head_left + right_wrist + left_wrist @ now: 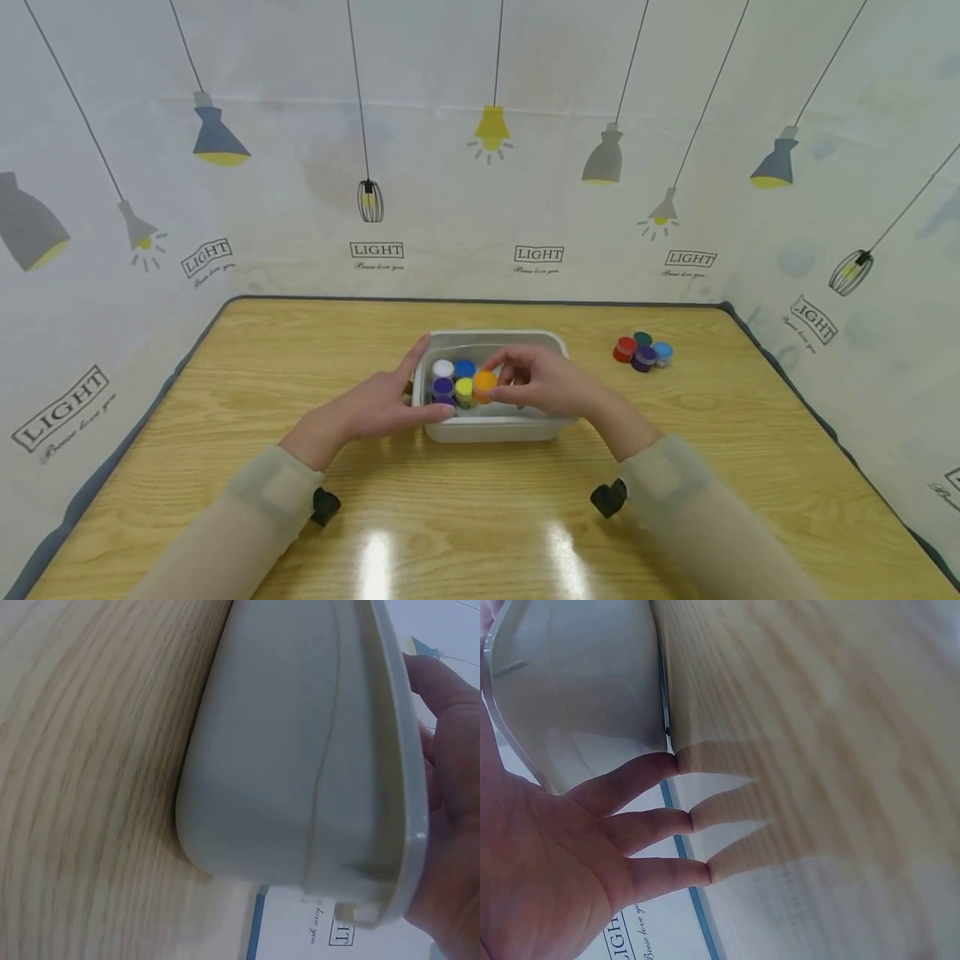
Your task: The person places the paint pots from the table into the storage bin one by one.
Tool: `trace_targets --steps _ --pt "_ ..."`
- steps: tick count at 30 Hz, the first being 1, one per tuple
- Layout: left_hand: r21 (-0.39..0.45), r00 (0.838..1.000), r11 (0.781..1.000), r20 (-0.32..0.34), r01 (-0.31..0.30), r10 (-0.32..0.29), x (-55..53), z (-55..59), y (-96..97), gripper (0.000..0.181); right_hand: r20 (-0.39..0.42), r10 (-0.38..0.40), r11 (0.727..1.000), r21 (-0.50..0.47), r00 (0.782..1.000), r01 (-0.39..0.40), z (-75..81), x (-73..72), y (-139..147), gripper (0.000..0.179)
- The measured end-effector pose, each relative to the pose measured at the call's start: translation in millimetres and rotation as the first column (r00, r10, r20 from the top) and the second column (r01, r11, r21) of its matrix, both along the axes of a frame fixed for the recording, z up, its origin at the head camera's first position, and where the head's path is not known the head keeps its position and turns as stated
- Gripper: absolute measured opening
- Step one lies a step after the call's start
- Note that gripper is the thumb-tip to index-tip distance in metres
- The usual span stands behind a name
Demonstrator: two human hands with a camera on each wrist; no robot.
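A white plastic bin (491,430) stands on the table with several small paint pots inside: a white one (443,369), a blue one (465,368), a yellow one (465,390) and purple ones (443,387). Above the bin floor, beside the yellow pot, my right hand (543,382) pinches an orange paint pot (485,382) between thumb and fingers. My left hand (378,404) rests at the bin's left end, thumb across the front rim. In the left wrist view, its straight, spread fingers (656,821) reach down to the tabletop next to the bin wall.
Farther right on the table sits a cluster of paint pots: red (625,349), dark green (642,338), purple (643,359) and light blue (662,353). A wall covering (450,275) printed with lamps borders the wooden table (465,517) at the back and sides.
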State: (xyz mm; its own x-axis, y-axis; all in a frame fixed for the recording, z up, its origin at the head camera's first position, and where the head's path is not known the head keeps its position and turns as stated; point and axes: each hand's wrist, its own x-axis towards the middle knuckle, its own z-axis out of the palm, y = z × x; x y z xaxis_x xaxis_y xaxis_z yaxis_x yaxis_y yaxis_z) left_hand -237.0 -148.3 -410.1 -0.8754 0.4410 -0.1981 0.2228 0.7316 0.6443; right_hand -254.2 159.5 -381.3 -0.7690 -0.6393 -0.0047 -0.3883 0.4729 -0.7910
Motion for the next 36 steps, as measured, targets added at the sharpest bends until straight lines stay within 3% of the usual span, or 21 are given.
trace_targets --steps 9,21,36 --pt "-0.001 1.000 1.000 -0.008 0.007 -0.007 -1.5 -0.6 1.1 0.124 0.045 -0.019 0.999 0.049 0.999 0.017 -11.0 -6.8 -15 0.028" --pt "0.007 1.000 1.000 0.002 0.005 -0.005 0.2 -0.8 -0.4 0.124 0.056 0.026 0.986 0.162 0.998 -0.035 -18.3 -8.2 -23 0.024" --pt "0.001 1.000 1.000 0.000 -0.002 0.002 -0.4 -2.4 0.6 0.124 0.106 0.003 0.986 0.166 0.994 -0.021 -20.9 -8.8 -22 0.019"
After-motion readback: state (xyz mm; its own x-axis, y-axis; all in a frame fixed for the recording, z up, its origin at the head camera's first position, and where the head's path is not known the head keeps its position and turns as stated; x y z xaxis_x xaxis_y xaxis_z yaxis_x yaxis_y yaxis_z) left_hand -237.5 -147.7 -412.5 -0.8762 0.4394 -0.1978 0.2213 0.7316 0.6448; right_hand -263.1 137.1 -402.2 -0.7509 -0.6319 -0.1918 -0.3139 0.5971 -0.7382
